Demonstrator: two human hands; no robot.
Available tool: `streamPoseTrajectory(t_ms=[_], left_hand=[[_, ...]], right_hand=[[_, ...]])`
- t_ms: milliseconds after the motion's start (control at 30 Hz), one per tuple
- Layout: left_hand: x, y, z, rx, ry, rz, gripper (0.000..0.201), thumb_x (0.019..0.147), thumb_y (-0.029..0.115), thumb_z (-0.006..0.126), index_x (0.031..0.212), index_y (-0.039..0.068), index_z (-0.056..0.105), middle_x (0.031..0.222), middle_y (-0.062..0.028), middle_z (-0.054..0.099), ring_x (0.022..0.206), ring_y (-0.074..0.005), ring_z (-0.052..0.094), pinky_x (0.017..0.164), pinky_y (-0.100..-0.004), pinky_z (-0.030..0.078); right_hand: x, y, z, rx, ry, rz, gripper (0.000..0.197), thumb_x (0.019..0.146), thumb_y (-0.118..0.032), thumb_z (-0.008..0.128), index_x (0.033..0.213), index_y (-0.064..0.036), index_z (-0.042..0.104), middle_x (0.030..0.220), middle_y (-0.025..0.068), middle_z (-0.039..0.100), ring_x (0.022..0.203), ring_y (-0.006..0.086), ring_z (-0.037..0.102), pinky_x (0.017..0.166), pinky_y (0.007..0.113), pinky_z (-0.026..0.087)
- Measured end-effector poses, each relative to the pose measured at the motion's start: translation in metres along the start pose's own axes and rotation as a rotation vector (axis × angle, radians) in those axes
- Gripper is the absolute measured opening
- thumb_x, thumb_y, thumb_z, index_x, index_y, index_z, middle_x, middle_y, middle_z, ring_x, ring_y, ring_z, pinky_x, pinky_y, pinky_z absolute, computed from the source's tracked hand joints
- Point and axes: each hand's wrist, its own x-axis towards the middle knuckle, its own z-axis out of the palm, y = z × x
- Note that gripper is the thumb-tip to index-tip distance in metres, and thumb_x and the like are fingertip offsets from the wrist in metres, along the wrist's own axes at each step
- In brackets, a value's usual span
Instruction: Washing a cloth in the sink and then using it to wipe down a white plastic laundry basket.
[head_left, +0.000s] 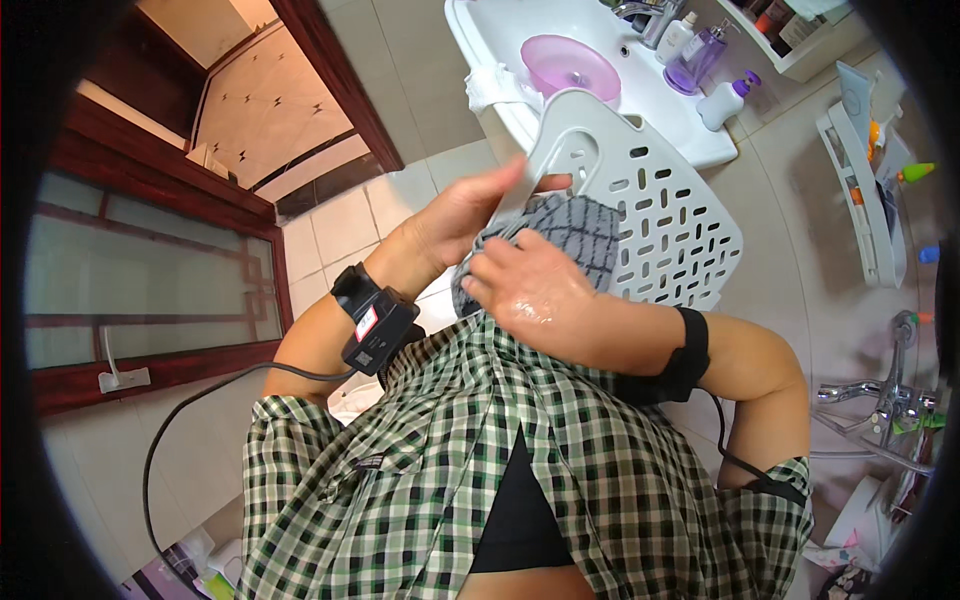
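Note:
A light grey plastic basket with rows of slots and a handle opening is tilted in front of my body. My left hand grips its rim, thumb on the near side and a fingertip showing past the edge. A grey checked cloth lies bunched against the basket's rim and slotted side. My right hand is closed on that cloth, pressing it at the rim just below my left hand. Its back looks wet and shiny. The basket's far side is hidden.
Beyond the basket is a white washbasin holding a pink bowl, with a white cloth over its edge. Pump bottles stand on its right. A wall rack and shower tap are at right, a red-framed door at left.

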Motion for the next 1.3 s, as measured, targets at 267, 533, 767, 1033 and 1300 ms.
streamPoseTrajectory(t_ms=[267,533,767,1033,1300], left_hand=[[0.007,0.004,0.000,0.163,0.129,-0.103,0.042,0.083,0.037,0.041,0.105,0.002,0.050,0.093,-0.0098,0.054,0.083,-0.0146,0.052,0.074,-0.0263,0.043],[-0.004,0.033,0.002,0.175,0.181,-0.046,0.046,0.083,0.039,0.040,0.108,0.001,0.045,0.096,-0.0118,0.053,0.075,-0.0154,0.055,0.065,-0.0258,0.047],[0.030,0.022,0.010,-0.045,0.112,0.049,0.046,0.085,0.037,0.034,0.114,0.001,0.037,0.104,-0.0170,0.049,0.086,-0.0247,0.055,0.071,-0.0341,0.048],[0.029,0.006,0.030,-0.208,0.091,0.107,0.040,0.086,0.036,0.031,0.101,0.001,0.044,0.106,-0.0193,0.047,0.089,-0.0321,0.053,0.072,-0.0395,0.047],[0.047,-0.002,0.045,0.064,0.233,0.106,0.042,0.084,0.034,0.040,0.109,0.000,0.039,0.099,-0.0160,0.051,0.085,-0.0259,0.055,0.072,-0.0353,0.047]], right_hand=[[0.007,-0.008,0.008,-0.113,-0.125,-0.056,0.011,0.062,-0.019,0.055,0.069,-0.0148,0.063,0.078,-0.0019,0.047,0.083,0.0155,0.041,0.064,0.026,0.031],[-0.030,0.012,0.005,-0.017,-0.100,0.004,0.026,0.064,-0.015,0.051,0.088,-0.0061,0.056,0.076,0.0006,0.045,0.077,0.0151,0.042,0.062,0.027,0.031],[-0.099,0.056,-0.021,-0.016,-0.042,0.169,0.023,0.063,-0.012,0.052,0.086,-0.0133,0.056,0.079,0.0019,0.046,0.081,0.0169,0.044,0.065,0.029,0.034],[-0.193,0.159,-0.082,-0.039,0.317,0.800,0.019,0.072,-0.010,0.052,0.089,-0.0110,0.059,0.075,0.0087,0.047,0.074,0.0257,0.048,0.062,0.033,0.039],[-0.149,0.165,-0.078,0.331,0.675,0.628,0.019,0.074,-0.010,0.051,0.090,-0.0125,0.059,0.079,0.0069,0.048,0.080,0.0242,0.046,0.071,0.030,0.039]])
